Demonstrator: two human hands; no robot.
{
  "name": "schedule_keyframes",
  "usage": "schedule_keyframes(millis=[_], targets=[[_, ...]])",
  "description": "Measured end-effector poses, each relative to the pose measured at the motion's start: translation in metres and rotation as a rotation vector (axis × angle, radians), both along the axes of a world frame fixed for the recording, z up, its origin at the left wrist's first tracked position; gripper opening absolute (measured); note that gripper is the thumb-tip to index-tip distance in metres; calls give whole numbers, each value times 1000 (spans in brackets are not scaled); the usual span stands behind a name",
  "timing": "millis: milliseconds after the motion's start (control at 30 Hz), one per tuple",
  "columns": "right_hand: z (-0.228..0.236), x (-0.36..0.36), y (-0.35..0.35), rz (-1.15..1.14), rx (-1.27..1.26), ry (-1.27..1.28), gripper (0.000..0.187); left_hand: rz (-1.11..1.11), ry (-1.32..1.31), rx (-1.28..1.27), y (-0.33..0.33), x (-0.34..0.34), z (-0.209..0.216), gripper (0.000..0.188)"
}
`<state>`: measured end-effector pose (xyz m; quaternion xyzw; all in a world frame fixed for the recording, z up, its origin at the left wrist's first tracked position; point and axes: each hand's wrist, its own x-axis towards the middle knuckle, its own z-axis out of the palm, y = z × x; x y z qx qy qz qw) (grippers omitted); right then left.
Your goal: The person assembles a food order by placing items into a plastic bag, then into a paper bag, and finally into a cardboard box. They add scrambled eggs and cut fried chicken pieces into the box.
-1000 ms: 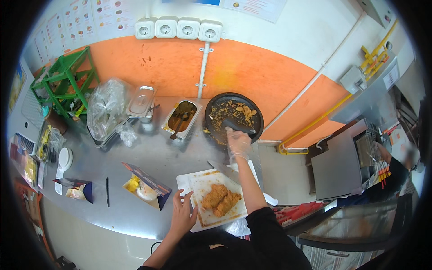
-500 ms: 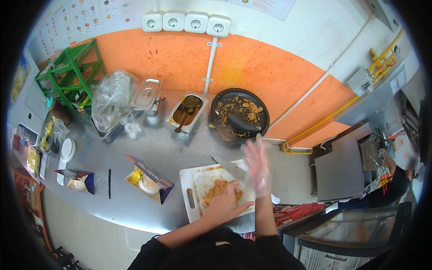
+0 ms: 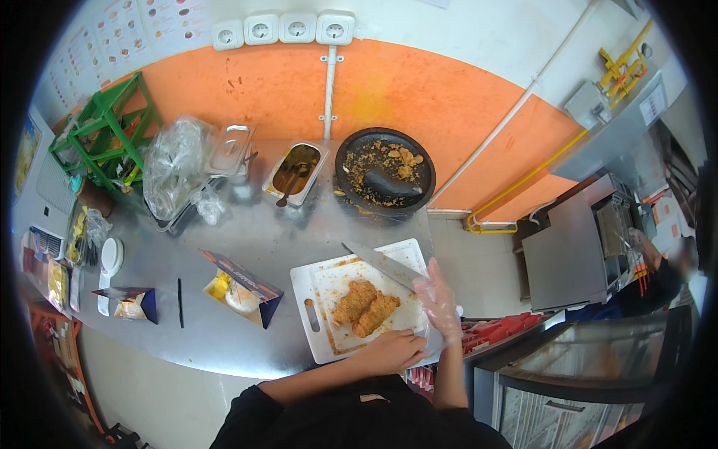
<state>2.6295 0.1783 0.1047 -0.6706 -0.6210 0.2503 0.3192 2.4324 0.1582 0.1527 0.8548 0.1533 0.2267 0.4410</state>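
Two pieces of golden breaded fried chicken [image 3: 365,307] lie side by side on a white cutting board [image 3: 303,283] strewn with crumbs. A large knife [image 3: 383,265] rests across the board's far right part, its handle hidden behind my right hand. My right hand [image 3: 440,305] wears a clear plastic glove, its fingers stretched out over the board's right edge. Beside its wrist, my bare left hand [image 3: 396,351] is closed, with clear plastic of the glove at its fingertips. Just left of the board stands an open printed carton [image 3: 258,299] holding rice and something yellow.
Behind the board sit a black stone mortar [image 3: 342,179] with crumbs and a pestle, and a metal sauce pan [image 3: 318,176] with a ladle. Further left are a smaller carton [image 3: 146,305], a black stick [image 3: 180,303], plastic bags [image 3: 178,161] and a green rack [image 3: 112,120]. Another person [image 3: 636,288] works far right.
My left hand has left the chicken and come right to my gloved wrist, uncovering both pieces. The right hand has lowered toward the board's right edge. The whole view has shifted slightly.
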Motion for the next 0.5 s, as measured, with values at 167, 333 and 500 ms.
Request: schedule_keyframes(millis=[167,333,500], targets=[[-31,0,-18,9,-233,-1060,66,-127,146,-145,10,-34,14,29],[-40,29,-27,72,-161,-637,51,205,177,-180,36,-81,-6,23],[54,-19,-38,-16,-518,-96,36,848,-174,64,69,-88,22,18]])
